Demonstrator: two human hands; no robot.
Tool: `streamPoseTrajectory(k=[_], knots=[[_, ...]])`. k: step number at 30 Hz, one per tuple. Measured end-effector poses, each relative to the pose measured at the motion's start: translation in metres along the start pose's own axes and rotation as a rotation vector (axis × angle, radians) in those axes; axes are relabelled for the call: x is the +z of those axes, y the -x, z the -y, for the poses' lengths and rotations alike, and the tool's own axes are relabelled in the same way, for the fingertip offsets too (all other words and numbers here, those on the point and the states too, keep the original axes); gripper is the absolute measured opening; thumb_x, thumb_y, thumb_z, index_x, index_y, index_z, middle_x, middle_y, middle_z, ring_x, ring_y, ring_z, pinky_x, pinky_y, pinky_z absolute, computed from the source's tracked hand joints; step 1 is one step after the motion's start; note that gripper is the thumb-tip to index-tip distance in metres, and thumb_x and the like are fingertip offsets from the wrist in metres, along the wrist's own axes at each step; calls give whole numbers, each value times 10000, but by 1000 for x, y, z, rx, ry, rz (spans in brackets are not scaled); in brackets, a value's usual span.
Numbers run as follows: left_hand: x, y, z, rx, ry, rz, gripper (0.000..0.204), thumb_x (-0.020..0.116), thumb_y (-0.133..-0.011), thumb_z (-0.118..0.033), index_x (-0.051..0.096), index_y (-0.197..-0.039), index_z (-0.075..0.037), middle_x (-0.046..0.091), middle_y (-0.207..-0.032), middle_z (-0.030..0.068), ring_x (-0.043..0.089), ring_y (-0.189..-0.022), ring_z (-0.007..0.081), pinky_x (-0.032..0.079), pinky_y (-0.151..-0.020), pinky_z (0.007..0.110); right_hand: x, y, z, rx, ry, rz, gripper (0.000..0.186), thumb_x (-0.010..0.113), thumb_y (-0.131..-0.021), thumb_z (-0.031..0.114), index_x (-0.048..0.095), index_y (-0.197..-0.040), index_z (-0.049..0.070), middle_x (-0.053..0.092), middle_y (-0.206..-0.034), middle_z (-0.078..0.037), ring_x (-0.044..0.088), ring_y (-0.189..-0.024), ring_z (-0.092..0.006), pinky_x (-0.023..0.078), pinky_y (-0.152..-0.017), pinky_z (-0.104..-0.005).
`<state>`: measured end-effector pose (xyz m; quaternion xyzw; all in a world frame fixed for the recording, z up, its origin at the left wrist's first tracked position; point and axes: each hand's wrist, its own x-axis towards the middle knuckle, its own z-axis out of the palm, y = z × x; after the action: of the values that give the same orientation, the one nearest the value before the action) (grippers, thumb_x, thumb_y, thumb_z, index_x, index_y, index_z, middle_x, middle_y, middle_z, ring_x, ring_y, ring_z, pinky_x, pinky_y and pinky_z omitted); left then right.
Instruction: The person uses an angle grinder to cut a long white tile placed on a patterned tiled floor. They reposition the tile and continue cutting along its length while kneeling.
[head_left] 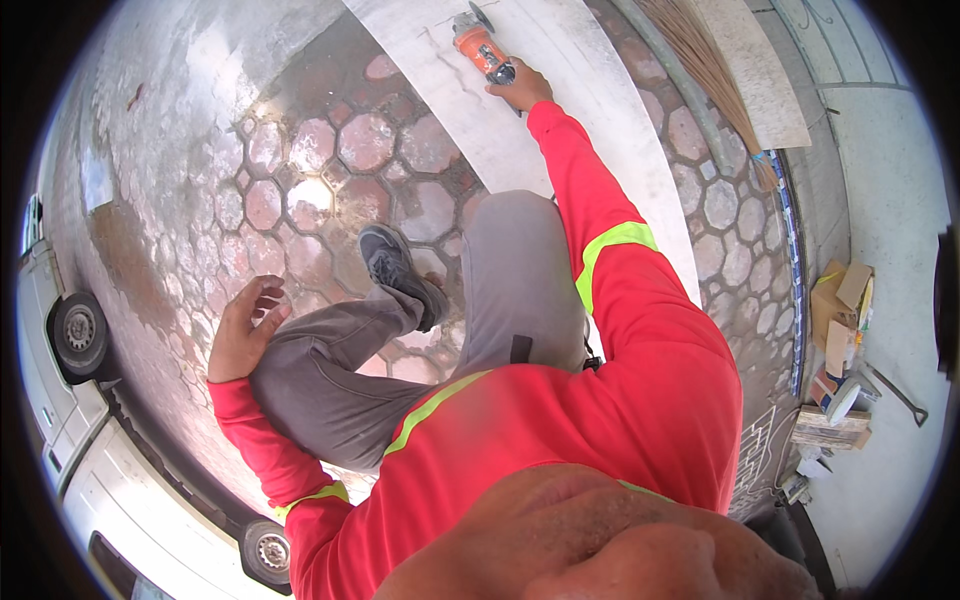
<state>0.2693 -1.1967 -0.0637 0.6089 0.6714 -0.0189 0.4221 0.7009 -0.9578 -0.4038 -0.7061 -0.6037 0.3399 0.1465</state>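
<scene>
My right hand (520,86) grips the black handle of an orange angle grinder (480,49) at the top centre, with its disc and guard at the far end. The grinder is over a long, pale white board (627,135) lying on the paving. My left hand (256,310) is raised beside my left thigh (309,385), fingers loosely bent and apart, holding nothing that I can see. I am crouched, with a dark shoe (392,268) on the paving.
Octagonal pavers (365,143) surround me. A white van (150,510) stands at the left. To the right lie a long bundle of thin rods (715,70), a pale plank (780,100), cardboard (832,300), a bucket (842,398) and a tool with a handle (893,390).
</scene>
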Motion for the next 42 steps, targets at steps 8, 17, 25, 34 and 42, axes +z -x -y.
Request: streamPoseTrajectory(k=[8, 17, 25, 34, 42], knots=[[4, 2, -13, 0, 13, 11, 385, 704, -928, -203, 584, -1250, -30, 686, -1051, 117, 667, -921, 216, 498, -817, 334, -14, 3, -3, 25, -36, 60, 945, 826, -686, 523, 483, -1460, 103, 689, -1235, -178, 673, -1122, -328, 508, -973, -396], [8, 2, -21, -10, -2, 9, 386, 696, -941, -227, 577, -1250, -29, 683, -1046, 124, 674, -884, 215, 509, -809, 334, -19, 22, -17, 5, -26, 16, 921, 825, -698, 495, 475, -1460, 114, 709, -1185, -170, 692, -1076, -328, 528, -945, -416], [16, 9, -27, -12, -7, 12, 374, 689, -945, -224, 578, -1242, -27, 683, -1046, 133, 684, -905, 219, 515, -805, 335, -21, 31, -23, 18, 1, 27, 933, 827, -695, 503, 467, -1467, 120, 703, -1204, -174, 686, -1091, -341, 527, -955, -423], [23, 17, -32, -8, 22, 8, 365, 683, -944, -211, 579, -1241, -26, 685, -1046, 140, 688, -907, 229, 518, -805, 338, -20, 38, -25, 31, 16, 20, 927, 824, -699, 505, 465, -1468, 131, 702, -1201, -172, 684, -1093, -341, 528, -952, -426], [27, 23, -34, -1, -13, 7, 373, 693, -935, -191, 578, -1255, -38, 684, -1067, 135, 679, -926, 223, 518, -813, 343, -23, 60, -37, 31, 4, 20, 927, 821, -702, 499, 459, -1472, 131, 704, -1196, -170, 683, -1092, -341, 526, -949, -426]])
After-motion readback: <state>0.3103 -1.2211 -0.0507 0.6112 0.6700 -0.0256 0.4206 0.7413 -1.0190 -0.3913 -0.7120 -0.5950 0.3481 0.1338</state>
